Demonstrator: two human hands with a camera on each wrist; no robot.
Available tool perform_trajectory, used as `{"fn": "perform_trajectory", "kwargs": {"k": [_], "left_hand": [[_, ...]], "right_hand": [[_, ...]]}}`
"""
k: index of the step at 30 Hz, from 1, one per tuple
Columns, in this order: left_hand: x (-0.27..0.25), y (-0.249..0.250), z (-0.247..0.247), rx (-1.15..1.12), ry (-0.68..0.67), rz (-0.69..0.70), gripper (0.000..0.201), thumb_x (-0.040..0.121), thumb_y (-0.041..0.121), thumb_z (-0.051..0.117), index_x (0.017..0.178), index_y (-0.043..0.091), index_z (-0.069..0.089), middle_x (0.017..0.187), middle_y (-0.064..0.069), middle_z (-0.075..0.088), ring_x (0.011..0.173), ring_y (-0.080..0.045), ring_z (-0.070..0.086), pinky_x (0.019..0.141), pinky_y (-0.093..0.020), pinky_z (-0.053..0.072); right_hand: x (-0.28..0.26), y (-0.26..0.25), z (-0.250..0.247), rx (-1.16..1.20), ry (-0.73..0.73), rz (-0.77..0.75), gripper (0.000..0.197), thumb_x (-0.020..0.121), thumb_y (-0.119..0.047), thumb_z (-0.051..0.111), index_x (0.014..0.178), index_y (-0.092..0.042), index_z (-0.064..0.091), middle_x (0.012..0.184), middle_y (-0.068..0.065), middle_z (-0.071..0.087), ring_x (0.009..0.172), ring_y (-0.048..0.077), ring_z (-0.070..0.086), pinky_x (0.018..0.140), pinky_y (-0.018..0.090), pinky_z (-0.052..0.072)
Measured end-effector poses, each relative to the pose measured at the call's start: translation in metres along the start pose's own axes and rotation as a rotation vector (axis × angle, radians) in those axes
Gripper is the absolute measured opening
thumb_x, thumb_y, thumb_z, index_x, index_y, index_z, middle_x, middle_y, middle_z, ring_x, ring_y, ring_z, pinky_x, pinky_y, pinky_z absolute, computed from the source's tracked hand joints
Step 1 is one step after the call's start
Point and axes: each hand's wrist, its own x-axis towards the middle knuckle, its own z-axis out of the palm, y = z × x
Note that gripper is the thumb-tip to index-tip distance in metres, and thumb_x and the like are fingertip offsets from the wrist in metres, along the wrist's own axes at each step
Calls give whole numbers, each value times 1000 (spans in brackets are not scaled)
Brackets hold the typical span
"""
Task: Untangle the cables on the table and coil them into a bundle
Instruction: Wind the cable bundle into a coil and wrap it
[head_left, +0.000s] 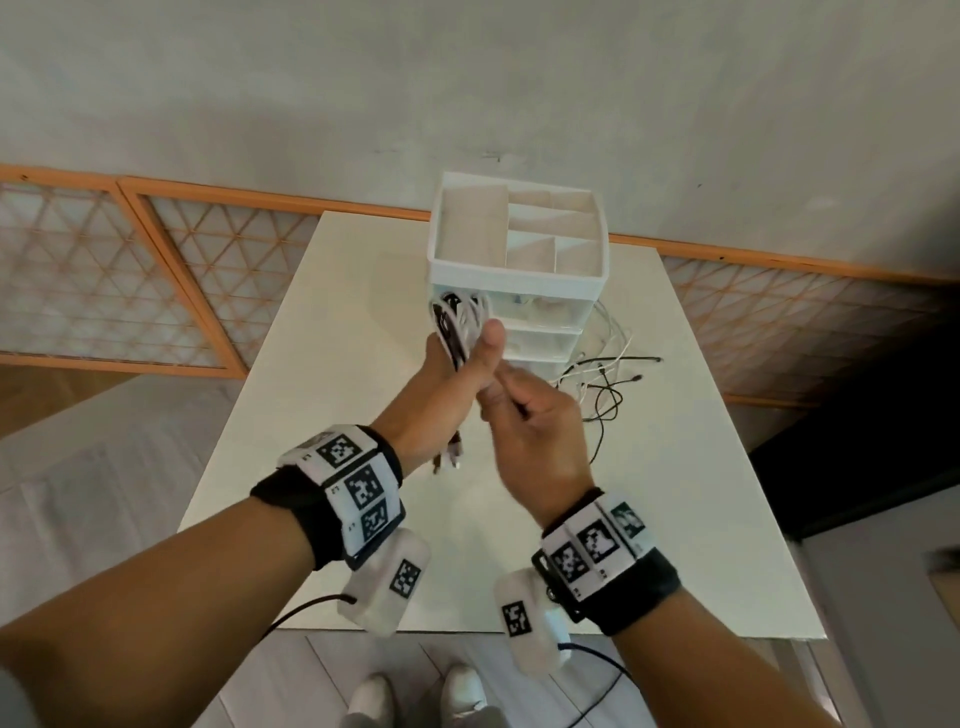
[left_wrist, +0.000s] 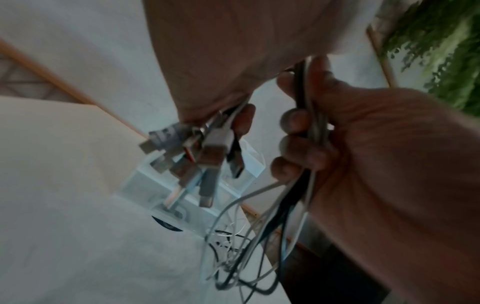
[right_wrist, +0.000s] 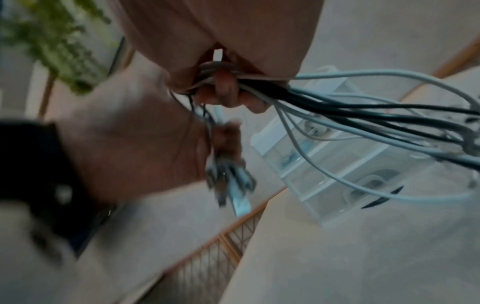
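Above the white table (head_left: 332, 364), the left hand (head_left: 447, 384) grips looped black and white cables (head_left: 457, 322); the right hand (head_left: 535, 426) pinches trailing strands, coiling apparently midway, loose tails next.

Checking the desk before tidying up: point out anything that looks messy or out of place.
A loose tangle of black and white cables sprawls on the white table right of the drawer organizer, trailing up into the hands. The left hand grips the coiled part; the right hand grips the strands. Nothing looks damaged.
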Motion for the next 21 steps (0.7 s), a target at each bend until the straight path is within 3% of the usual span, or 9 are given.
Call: {"fn": "perform_trajectory", "kwargs": {"k": [3,5,7,9,12,15,17,19,21], "left_hand": [[1,1,5,-253,27,24,46,84,59,63,74,16,50,53,-2,53,46,-20,54,45,-28,43],[4,-9,0,-358,84,-67,40,87,41,71,64,20,46,51,3,44,43,-15,43,46,-24,34],[6,-16,-5,-422,91,-134,33,85,35,72,68,19,50,56,1,44,47,-15,45,48,-24,37],[7,-18,-11,-440,69,-155,26,88,28,69,74,15,53,60,-4,45,49,-17,48,47,-25,41],[7,-16,-18,-327,-14,-106,16,90,15,64,75,13,59,64,-8,47,53,-19,48,46,-25,39],[3,-9,-18,-135,-145,-84,3,77,15,65,75,14,63,59,-4,52,50,-19,45,47,-27,36],[1,-4,-16,-36,-210,-52,4,75,11,64,75,13,61,56,3,54,52,-14,47,50,-26,37],[-1,0,-14,4,-212,-15,19,80,0,66,70,14,59,51,10,56,49,-5,48,51,-21,39],[-3,2,-14,4,-170,14,32,83,-8,65,68,20,57,46,14,56,43,2,47,47,-12,38]], "right_hand": [[-8,10,8,-115,-109,-80,26,92,5,52,78,-13,65,72,-4,58,62,9,56,58,25,43],[-14,14,7,-145,-238,-101,18,94,2,50,88,-4,66,83,8,56,73,19,57,65,31,48],[-15,14,2,-142,-310,-82,21,96,-3,50,106,-3,68,91,9,56,82,21,58,73,29,49],[-10,11,-7,-135,-242,-61,31,91,-2,51,114,-6,72,99,7,64,90,18,63,79,27,51],[11,-5,-22,-275,-63,-69,40,80,-8,54,116,-19,67,114,-4,64,79,10,63,67,22,49],[36,-31,-27,-422,-274,-193,70,79,-6,60,141,-36,49,135,-9,50,81,10,60,64,22,51],[48,-42,-26,-524,-382,-255,57,73,-9,60,125,-32,65,121,-6,61,90,13,62,71,33,55],[55,-48,-26,-572,-375,-277,33,64,-13,59,92,-21,75,88,-3,69,79,18,63,66,41,54],[57,-49,-26,-602,-367,-267,23,59,-15,58,75,-17,75,72,-3,66,68,21,61,60,41,53]]}}
